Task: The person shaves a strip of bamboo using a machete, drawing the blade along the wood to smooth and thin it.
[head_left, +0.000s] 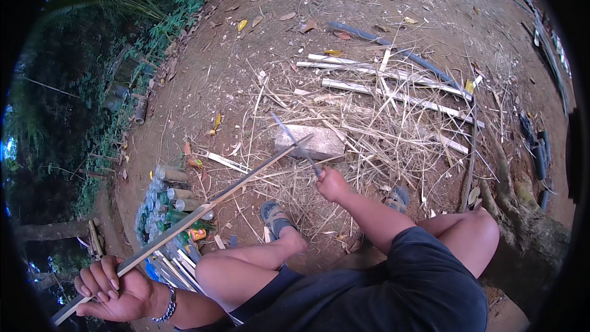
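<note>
A long split bamboo strip [253, 174] runs diagonally from the lower left to the middle. Near its lower end my left hand [117, 290] is closed around it, with a chain bracelet on the wrist. The strip's far end rests over a pale wooden block [327, 139] on the ground. In front of my right knee's inner side, my right hand [333, 184] is closed on the handle of a long thin knife [284, 127]. Its blade crosses the strip near the tip, above the block; whether they touch I cannot tell.
Pale split strips [402, 95] and thin shavings litter the dirt beyond the block. A grey pipe [393, 47] lies behind them. Plastic bottles [175, 194] are piled by my left leg, with more strips [178, 268] nearby. Tree roots [507, 190] rise at the right.
</note>
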Demonstrator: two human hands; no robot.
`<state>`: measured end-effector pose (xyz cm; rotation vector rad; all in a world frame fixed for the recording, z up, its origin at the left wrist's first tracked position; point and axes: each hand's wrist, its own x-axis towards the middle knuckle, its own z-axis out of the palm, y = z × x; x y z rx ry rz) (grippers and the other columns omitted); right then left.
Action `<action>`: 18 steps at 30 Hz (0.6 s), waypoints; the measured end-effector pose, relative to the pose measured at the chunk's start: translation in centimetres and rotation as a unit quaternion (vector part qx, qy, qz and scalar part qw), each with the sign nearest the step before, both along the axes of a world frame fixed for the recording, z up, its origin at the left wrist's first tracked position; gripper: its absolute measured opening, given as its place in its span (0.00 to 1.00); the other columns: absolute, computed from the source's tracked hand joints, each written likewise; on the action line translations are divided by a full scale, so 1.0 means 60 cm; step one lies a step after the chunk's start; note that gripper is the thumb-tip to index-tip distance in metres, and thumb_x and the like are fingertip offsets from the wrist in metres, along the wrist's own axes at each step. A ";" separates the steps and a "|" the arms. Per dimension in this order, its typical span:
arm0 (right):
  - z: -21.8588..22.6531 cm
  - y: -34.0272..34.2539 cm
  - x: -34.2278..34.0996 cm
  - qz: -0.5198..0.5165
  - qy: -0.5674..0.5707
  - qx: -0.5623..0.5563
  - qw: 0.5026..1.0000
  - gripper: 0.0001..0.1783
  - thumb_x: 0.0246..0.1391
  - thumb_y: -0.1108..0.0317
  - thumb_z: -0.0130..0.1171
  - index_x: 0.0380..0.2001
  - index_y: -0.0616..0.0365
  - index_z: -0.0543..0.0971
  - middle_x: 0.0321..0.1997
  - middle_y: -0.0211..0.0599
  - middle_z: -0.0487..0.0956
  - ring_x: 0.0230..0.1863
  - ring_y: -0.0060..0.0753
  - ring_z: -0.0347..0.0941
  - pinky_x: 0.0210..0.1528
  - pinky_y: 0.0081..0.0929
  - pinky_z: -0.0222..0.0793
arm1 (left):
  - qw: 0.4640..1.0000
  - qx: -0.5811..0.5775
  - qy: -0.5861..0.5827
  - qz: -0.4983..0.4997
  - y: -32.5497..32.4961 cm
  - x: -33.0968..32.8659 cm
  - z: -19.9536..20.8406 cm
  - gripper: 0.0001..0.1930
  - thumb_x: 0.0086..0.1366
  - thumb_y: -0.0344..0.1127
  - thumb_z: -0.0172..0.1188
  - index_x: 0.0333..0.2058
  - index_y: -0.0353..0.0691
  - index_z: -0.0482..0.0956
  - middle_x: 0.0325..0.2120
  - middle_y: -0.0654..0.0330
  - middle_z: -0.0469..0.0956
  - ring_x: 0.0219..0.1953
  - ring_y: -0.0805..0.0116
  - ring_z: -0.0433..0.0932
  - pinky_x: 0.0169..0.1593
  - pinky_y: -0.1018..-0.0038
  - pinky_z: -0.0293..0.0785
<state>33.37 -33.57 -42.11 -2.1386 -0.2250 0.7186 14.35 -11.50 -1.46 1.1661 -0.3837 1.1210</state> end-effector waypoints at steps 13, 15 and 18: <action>0.200 -0.021 -0.081 0.095 -0.010 0.074 0.993 0.15 0.50 0.64 0.54 0.39 0.62 0.75 0.36 0.57 0.79 0.41 0.58 0.76 0.46 0.48 0.70 | 1.000 -0.007 -0.020 0.001 -0.029 -0.030 -0.037 0.22 0.65 0.57 0.56 0.28 0.43 0.67 0.15 0.72 0.59 0.14 0.84 0.57 0.21 0.84 0.57; 0.258 -0.031 -0.124 0.144 -0.049 0.091 0.984 0.14 0.50 0.64 0.54 0.38 0.61 0.75 0.36 0.57 0.79 0.41 0.58 0.76 0.45 0.48 0.71 | 1.000 -0.001 -0.021 0.006 -0.034 -0.043 -0.035 0.22 0.65 0.57 0.56 0.29 0.44 0.67 0.15 0.72 0.59 0.14 0.84 0.57 0.22 0.84 0.56; 0.229 -0.047 -0.154 0.141 -0.048 0.073 0.986 0.15 0.49 0.64 0.56 0.38 0.61 0.74 0.34 0.56 0.79 0.39 0.58 0.77 0.43 0.49 0.71 | 0.999 0.001 -0.024 0.025 -0.041 -0.060 -0.035 0.22 0.65 0.58 0.55 0.29 0.44 0.67 0.15 0.72 0.58 0.14 0.84 0.57 0.22 0.84 0.56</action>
